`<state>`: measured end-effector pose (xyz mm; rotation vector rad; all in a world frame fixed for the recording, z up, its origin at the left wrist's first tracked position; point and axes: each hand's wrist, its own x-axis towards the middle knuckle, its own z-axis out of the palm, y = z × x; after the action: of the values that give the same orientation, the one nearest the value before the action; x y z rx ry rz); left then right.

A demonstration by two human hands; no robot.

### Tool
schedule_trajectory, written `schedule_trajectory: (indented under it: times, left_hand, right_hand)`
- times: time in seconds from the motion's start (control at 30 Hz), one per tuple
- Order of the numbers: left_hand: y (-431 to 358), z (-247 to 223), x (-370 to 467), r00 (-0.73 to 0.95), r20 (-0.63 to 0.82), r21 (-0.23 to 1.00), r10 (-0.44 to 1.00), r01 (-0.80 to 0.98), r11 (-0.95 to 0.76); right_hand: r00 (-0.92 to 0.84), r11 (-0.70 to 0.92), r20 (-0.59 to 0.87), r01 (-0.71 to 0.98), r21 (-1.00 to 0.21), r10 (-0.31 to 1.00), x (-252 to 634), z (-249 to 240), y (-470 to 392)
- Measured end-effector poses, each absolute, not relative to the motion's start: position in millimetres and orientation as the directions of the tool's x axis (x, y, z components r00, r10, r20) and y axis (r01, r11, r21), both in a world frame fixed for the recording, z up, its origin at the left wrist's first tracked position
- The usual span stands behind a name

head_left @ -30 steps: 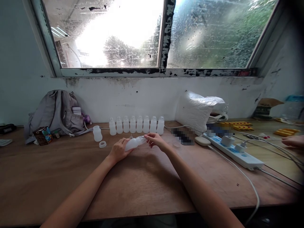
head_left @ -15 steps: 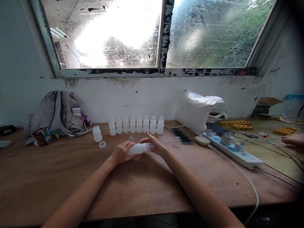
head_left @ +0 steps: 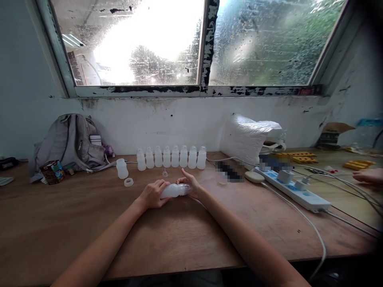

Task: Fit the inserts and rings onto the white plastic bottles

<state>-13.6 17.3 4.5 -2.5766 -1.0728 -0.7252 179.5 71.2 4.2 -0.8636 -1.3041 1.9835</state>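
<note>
A frosted white baby bottle with a clear cap lies sideways just above the table. My left hand is closed around the bottle's base end. At the capped end, my right hand has its fingers curled behind the clear cap, with the thumb sticking up. Behind my hands, several similar capped bottles stand upright in a row. An uncapped bottle is left of that row, with a white ring collar near it. A small clear nipple rests in front of the row.
A grey backpack and a small brown box sit at the left. To the right are a white foil bag, a power strip with cables, and yellow parts. Another person's hand shows at the right edge.
My right hand has dropped slightly and shifted around the cap, its thumb moving a little lower and left. The bottle stays in my left hand, almost unmoved.
</note>
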Motion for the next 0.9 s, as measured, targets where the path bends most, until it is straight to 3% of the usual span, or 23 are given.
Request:
schedule_trajectory:
  times: [0.4, 0.7, 0.9]
  left_hand:
    - [14, 4, -9, 0.594, 0.512, -0.052, 0.62, 0.742, -0.668]
    - [18, -2, -7, 0.542, 0.495, 0.028, 0.679, 0.771, -0.636]
    - [17, 1, -3, 0.57, 0.491, 0.018, 0.658, 0.749, -0.662]
  right_hand:
    - [-0.674, -0.375, -0.144, -0.211, -0.903, 0.724, 180, -6, 78]
    - [-0.595, -0.311, -0.125, -0.221, -0.924, 0.794, 176, -4, 79]
    - [-0.571, -0.29, -0.121, -0.215, -0.933, 0.812, 180, -5, 81]
